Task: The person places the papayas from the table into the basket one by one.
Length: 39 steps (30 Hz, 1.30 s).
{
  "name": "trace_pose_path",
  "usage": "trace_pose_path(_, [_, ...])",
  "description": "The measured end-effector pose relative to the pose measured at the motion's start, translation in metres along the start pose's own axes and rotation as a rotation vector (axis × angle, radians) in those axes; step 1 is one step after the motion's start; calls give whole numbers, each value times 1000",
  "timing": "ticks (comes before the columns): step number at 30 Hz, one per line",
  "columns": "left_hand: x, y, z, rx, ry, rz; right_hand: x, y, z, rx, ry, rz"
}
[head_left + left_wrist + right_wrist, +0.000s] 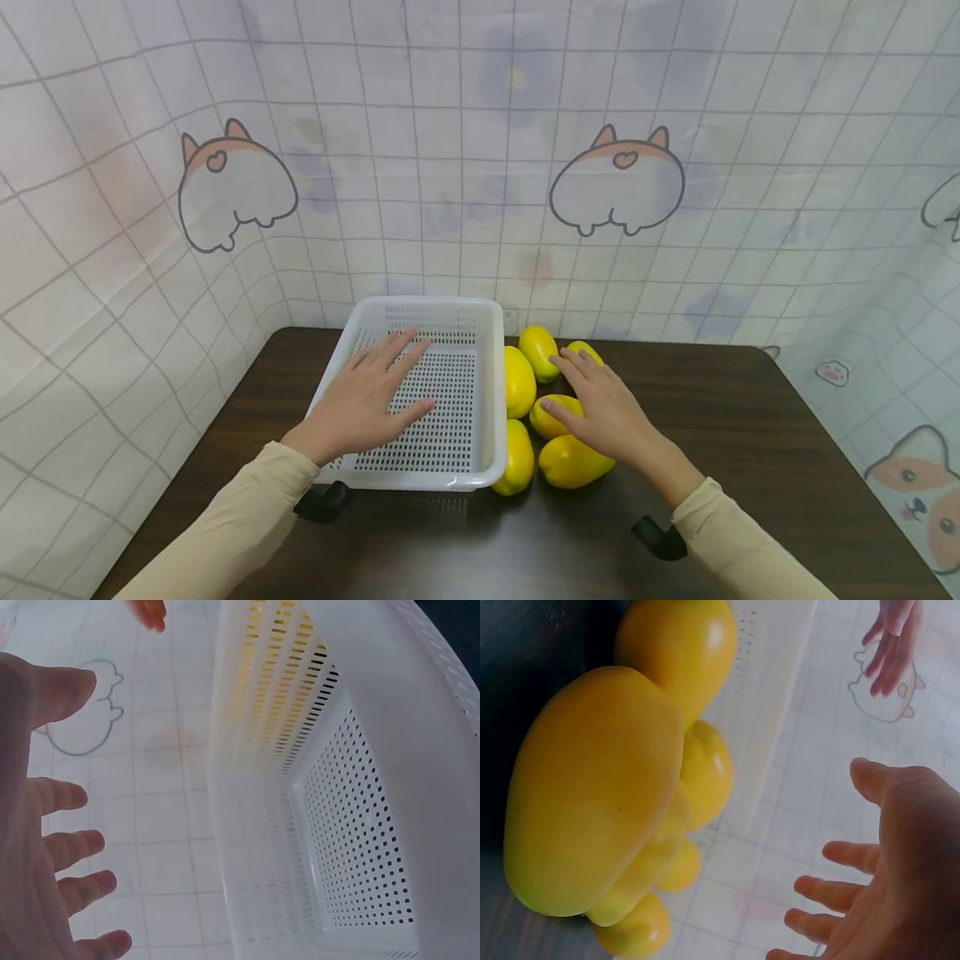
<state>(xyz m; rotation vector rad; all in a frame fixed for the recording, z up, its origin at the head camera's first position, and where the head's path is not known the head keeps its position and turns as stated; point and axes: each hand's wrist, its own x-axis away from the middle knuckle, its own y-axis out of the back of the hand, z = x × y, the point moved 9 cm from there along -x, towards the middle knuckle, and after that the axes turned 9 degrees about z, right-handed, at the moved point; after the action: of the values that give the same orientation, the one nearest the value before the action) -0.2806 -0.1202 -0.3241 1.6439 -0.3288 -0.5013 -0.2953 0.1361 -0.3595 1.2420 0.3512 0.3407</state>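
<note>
A white perforated plastic basket (493, 375) with nothing inside sits on the left half of the dark table. My left hand (363, 400) hovers over it, palm down, with fingers spread and holding nothing. In the left wrist view, those fingertips stand apart from the basket wall (251, 862). Several yellow mangoes (576, 462) lie clustered against the basket's right side. Above them is my right hand (603, 407), fingers extended and grasping nothing, partly covering the far mangoes in the head view. The right wrist view shows a big near mango (592, 795) well away from the fingertips.
A dark wooden table (720, 417) extends to the right of the mangoes and toward the front. Behind it and along both sides hangs a white grid-patterned cloth (480, 225) with cartoon dogs. Black wrist straps (660, 537) show at the sleeves.
</note>
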Motion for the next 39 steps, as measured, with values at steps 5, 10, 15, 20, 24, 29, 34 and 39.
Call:
trace_pose_path(5, [3, 0, 5, 11, 5, -6, 3, 0, -6, -21, 8, -20])
trace_pose_path(10, [6, 0, 11, 27, 14, -13, 7, 1, -11, -41, 10, -37])
trace_pose_path(15, [10, 0, 18, 39, 25, -19, 9, 2, -14, -67, 3, -40])
trace_pose_path(20, [14, -1, 23, 52, 32, -16, 13, 0, -20, -78, -25, -32])
trace_pose_path(24, [15, -2, 26, 53, 36, -13, 15, -1, -23, -82, -33, -35])
trace_pose_path(29, [18, -3, 29, 58, 39, -19, 17, -1, -26, -89, -34, -43])
trace_pose_path(34, [20, -4, 32, 59, 44, -18, 18, -3, -30, -86, -38, -46])
trace_pose_path(39, [23, -6, 37, 60, 58, -11, 19, -4, -32, -106, -38, -55])
